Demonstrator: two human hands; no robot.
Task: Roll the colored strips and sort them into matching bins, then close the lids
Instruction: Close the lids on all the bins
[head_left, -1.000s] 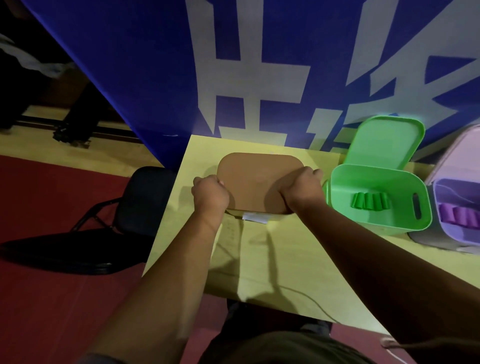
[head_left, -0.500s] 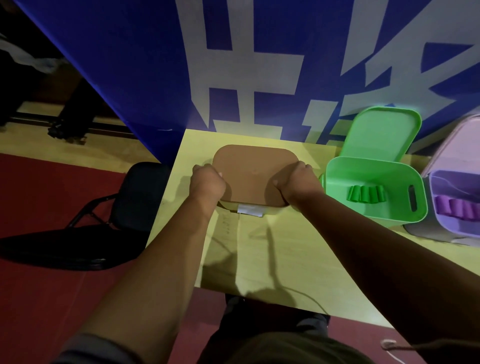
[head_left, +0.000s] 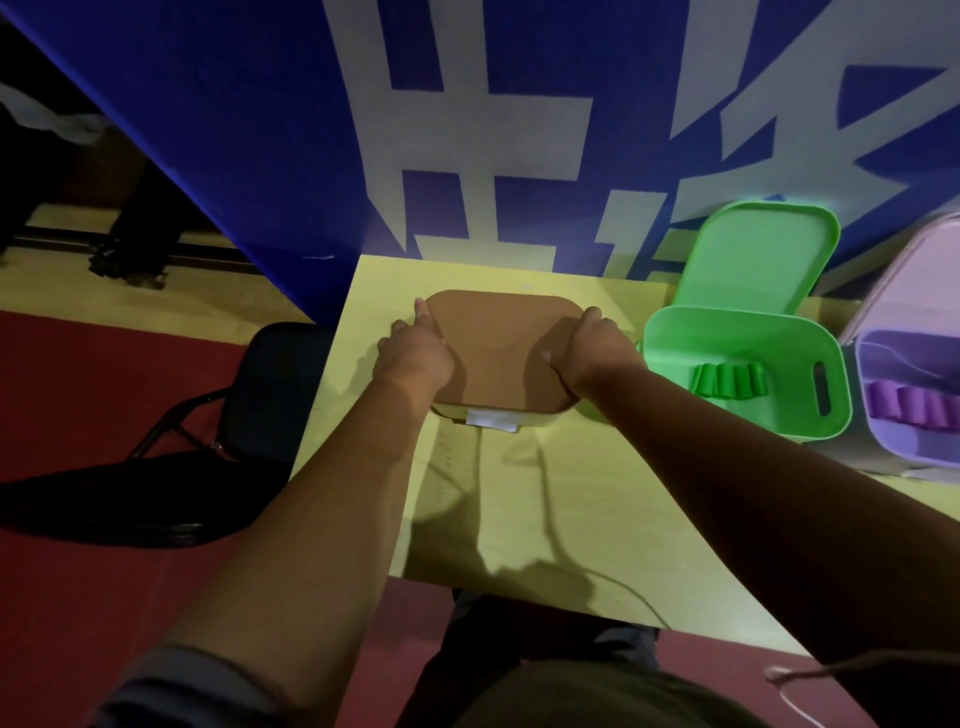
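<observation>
Brown lid (head_left: 501, 353) lies flat at far left of the counter (head_left: 545, 493), held at both sides. Left hand (head_left: 415, 356): 1 finger straight, rest can't be told. Right hand (head_left: 592, 353): fingers curled round the edge. Both sides should be pushed down evenly & slowly.

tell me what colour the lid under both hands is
The lid is brown, clearest in the head view.
</observation>
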